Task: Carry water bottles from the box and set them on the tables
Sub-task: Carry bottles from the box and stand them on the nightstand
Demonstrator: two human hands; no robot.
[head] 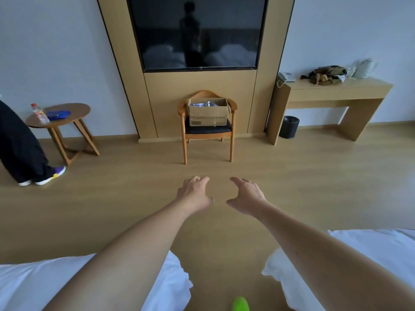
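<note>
- The box (207,112) is plain brown cardboard with a dark label low on its front.
- The chair (207,129) under it has an orange-brown wooden frame and a black seat.
- The round table (76,108) is mid-brown wood; near its left edge stands a clear bottle (40,113) with a red cap and a red-and-yellow label, beside a blue object (58,114).
- The long table (336,90) is pale tan wood.
- The bin (289,126) is black.
- The floor (134,187) is light wood-toned.
- The bedding (33,286) is white.
- The screen (197,32) is black.
</note>
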